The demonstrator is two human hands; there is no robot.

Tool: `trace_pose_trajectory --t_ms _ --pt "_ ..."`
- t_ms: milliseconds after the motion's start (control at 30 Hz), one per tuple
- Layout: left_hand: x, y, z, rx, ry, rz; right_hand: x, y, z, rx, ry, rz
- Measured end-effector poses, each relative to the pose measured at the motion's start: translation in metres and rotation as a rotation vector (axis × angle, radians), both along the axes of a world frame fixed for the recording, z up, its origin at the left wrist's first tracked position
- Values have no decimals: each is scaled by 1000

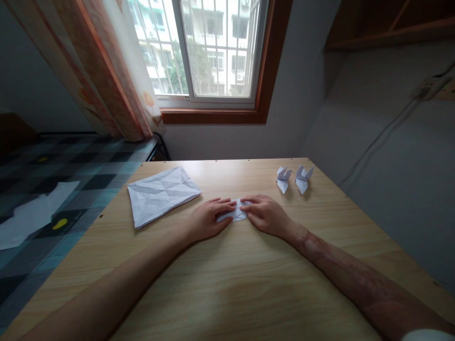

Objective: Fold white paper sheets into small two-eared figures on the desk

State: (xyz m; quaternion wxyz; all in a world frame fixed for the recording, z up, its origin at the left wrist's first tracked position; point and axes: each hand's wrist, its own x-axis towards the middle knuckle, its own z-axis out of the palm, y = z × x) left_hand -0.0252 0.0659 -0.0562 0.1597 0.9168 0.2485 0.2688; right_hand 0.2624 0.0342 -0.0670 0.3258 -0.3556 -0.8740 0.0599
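A small folded white paper (239, 214) with crease lines lies flat on the wooden table, between my two hands. My left hand (212, 217) holds its left part against the tabletop, fingers reaching over it and the thumb along the near edge. At the right end, my right hand (265, 213) grips the paper with bent fingertips and thumb. The fingers hide parts of both ends. Beyond my right hand stand two folded paper cranes, one (283, 179) to the left and another (303, 179) to the right.
Creased white paper sheets (163, 195) lie at the table's back left. More white paper (30, 218) rests on the checked bed (110, 163) at left. A window (213, 52) and curtain (106, 61) are behind the table (231, 284); a cable (377, 132) hangs on the right wall.
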Motion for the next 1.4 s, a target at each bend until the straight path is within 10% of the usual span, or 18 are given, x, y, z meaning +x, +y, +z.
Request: trace_pose_trajectory --t_ms 433,833,1400 --pt "-4 1 8 9 52 -151 0 0 1 -12 37 -143" --pt "-4 2 10 162 86 56 0 1 1 12 18 -103" --pt "-2 -2 11 299 196 -172 -4 -2 5 -8 9 -32"
